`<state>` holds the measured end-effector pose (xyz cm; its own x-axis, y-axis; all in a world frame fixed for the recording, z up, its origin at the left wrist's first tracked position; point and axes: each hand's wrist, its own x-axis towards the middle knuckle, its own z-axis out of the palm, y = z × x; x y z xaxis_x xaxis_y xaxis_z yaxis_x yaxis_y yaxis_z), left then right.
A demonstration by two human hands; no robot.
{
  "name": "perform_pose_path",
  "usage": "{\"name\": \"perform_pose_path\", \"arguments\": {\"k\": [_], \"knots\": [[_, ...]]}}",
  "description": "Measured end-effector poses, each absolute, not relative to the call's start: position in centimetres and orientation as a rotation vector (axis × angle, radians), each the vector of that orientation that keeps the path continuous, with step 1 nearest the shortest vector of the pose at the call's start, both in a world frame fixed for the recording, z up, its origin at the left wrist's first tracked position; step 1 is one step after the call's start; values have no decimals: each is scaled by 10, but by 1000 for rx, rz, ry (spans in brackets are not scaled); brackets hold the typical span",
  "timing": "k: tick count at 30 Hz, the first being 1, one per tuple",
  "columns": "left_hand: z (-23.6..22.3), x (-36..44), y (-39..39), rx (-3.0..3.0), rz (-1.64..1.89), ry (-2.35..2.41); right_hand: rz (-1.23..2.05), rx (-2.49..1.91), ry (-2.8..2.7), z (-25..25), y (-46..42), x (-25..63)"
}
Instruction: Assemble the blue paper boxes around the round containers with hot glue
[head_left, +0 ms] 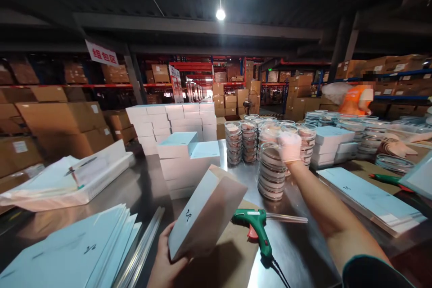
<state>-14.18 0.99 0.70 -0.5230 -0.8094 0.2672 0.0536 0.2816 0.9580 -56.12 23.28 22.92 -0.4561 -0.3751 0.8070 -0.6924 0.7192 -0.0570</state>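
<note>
My left hand [166, 264] grips the lower corner of a pale blue box [202, 213], held tilted above the steel table [141, 189]. My right hand [289, 146], in a thin white glove, is stretched forward. Its fingers are closed over the top of a stack of clear round lidded tins [270, 172]. More stacks of the same tins [249, 141] stand just behind it. A green glue gun [258, 229] lies on a brown cardboard sheet [232, 252] between my arms.
Flat blue box blanks [67, 252] lie at the near left and more blanks [367, 198] at the right. Made-up white and blue boxes [189, 157] are stacked mid-table. A person in an orange vest [354, 99] works at the far right. Cardboard cartons fill the racks behind.
</note>
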Motion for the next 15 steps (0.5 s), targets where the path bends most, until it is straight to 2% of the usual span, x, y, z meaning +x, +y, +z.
{"name": "perform_pose_path", "arguments": {"k": [5, 7, 9, 12, 15], "knots": [[-2, -147, 9, 658, -1453, -1617, 781, 801, -2065, 251, 246, -513], [-10, -148, 7, 668, -1450, -1613, 893, 1022, -2090, 255, 257, -470], [-20, -149, 7, 647, -1503, -1643, 1036, 1491, -2098, 257, 267, -420], [-37, -153, 21, 552, -1675, -1661, 977, 1938, -2046, 250, 267, -358], [-52, -160, 41, 466, -1840, -1669, 844, 2042, -1949, 229, 250, -336]]}}
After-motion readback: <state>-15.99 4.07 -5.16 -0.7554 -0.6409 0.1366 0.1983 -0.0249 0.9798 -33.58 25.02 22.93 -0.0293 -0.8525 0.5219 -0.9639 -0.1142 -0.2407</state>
